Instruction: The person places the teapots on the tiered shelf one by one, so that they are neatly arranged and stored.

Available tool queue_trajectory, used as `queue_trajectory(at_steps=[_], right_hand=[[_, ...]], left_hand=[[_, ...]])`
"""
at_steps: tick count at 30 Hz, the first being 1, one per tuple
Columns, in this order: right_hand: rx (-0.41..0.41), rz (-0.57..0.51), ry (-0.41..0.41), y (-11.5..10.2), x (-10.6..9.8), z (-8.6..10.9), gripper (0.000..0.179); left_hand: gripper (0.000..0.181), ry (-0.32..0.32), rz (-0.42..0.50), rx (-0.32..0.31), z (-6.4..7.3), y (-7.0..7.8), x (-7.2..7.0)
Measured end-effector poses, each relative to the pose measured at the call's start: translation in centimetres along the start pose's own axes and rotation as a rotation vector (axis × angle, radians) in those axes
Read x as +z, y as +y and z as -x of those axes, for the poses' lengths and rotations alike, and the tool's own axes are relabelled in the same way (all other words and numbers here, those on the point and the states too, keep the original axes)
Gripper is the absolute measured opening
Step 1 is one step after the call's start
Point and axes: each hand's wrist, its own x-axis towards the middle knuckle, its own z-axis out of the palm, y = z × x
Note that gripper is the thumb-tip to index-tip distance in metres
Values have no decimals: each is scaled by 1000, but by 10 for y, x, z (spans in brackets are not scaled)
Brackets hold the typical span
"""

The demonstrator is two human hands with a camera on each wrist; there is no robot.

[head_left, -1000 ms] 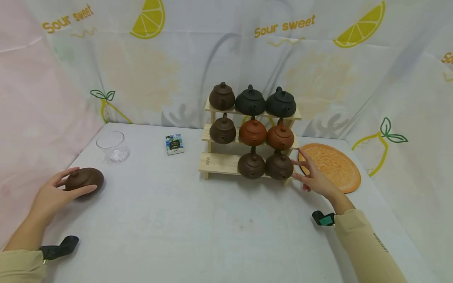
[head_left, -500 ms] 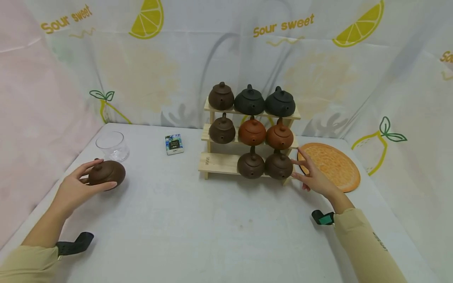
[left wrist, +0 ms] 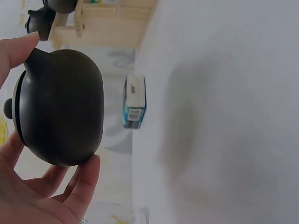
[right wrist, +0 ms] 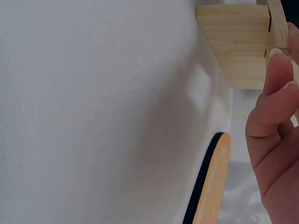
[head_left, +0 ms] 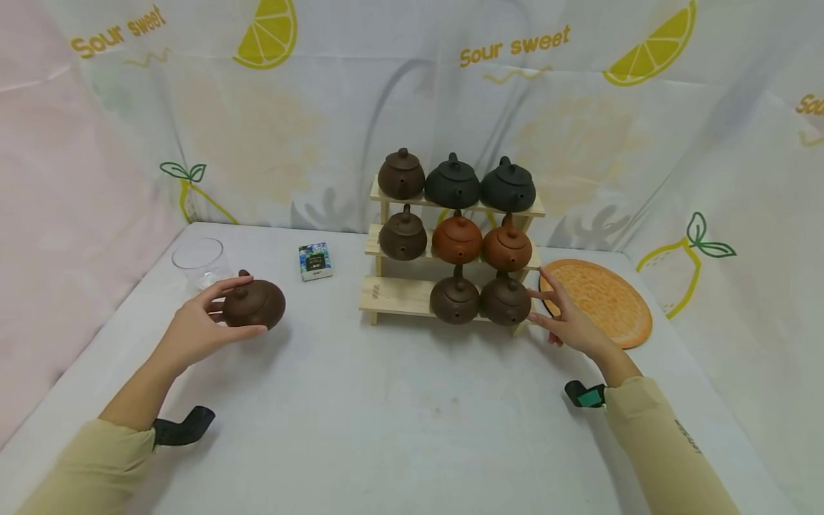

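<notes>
My left hand [head_left: 196,330] holds a dark brown clay teapot [head_left: 257,304] between thumb and fingers. The pot hangs over the white table, and its shadow falls beneath it. In the left wrist view the thumb presses a projecting part at the side of the teapot [left wrist: 65,107], while the fingertips support the opposite side. My right hand [head_left: 573,322] is at the right end of a tiered wooden rack [head_left: 399,297]. Its fingertips grip the edge of a wooden plank [right wrist: 278,28] in the right wrist view. Two brown teapots stand on the right of the lowest shelf.
Brown and black teapots [head_left: 453,182] line the top shelf; a brown and two orange ones [head_left: 457,239] fill the middle. A clear glass [head_left: 199,261] is behind my left hand. A small patterned box [head_left: 315,261] lies left of the rack, a round pizza-patterned mat [head_left: 601,300] right.
My left hand has carried the brown teapot to the right and slightly farther from me, past the front of the glass. My right hand stays at the rack's end.
</notes>
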Motion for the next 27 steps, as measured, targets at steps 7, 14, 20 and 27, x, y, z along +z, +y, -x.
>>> queue_trajectory(at_steps=[7, 14, 20, 27], right_hand=[[11, 0, 4, 0, 0, 0, 86], [19, 6, 4, 1, 0, -1, 86], [23, 4, 6, 0, -1, -1, 86], [24, -21, 2, 0, 0, -1, 86]], left_hand=[[79, -48, 29, 111, -14, 20, 23], [77, -77, 73, 189, -27, 40, 47], [76, -110, 120, 270, -36, 56, 67], [75, -160, 163, 329, -46, 68, 86]])
